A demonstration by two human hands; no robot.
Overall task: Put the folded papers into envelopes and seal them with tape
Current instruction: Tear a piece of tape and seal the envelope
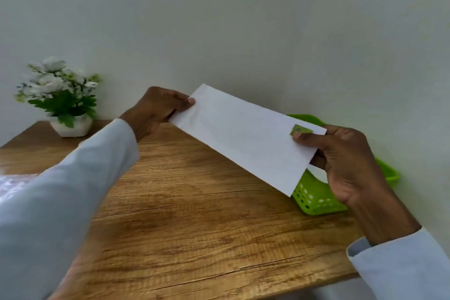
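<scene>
The left sleeve (pixel 56 190) fills the near foreground, reaching across the wooden table (pixel 194 214). Next in size is the white envelope (pixel 243 136), held clear of the table and tilted, high end to the left, low end over the green basket (pixel 314 202) at the right table edge. A small green stamp-like mark (pixel 302 130) sits at its right end.

The left hand (pixel 158 109) pinches the upper-left end of the envelope between thumb and fingers. The right hand (pixel 345 161) grips the lower-right end, thumb on the face just under the mark, fingers curled behind.

The step in hand appears to be orienting the envelope for loading or sealing; whether a folded paper is already inside cannot be told, and neither flap nor tape is visible.

Procedure: keep both pinches at the ends only, so the body stays uncreased. Turn the flap side into view before proceeding. Lay the envelope flat on the table for taping.

A potted plant (pixel 60 97) stands at the far left corner, well apart.
</scene>
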